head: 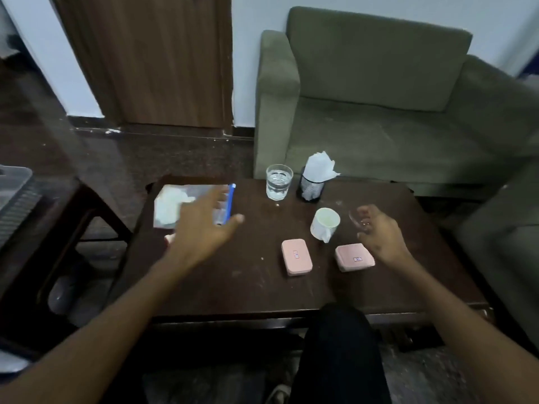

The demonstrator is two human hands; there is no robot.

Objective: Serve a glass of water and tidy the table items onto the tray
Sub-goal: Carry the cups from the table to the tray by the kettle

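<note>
Spread wide, the left hand [204, 225] hovers over the tray [163, 205] at centre left, holding nothing. Curled fingers of the right hand [376, 231] grip a small empty glass [357, 218] at centre right. On the table [248, 275]: two pink boxes [296, 257] [353, 257], a tilted white cup [324, 223], the glass of water [278, 181] above centre, and a tissue holder [311, 188].

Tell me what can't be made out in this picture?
- Head view: the right hand covers most of a clear glass object; grip unclear.
- The open left hand hides part of the shiny tray.
- Labels on both pink rectangular cases are too small to read.
</note>
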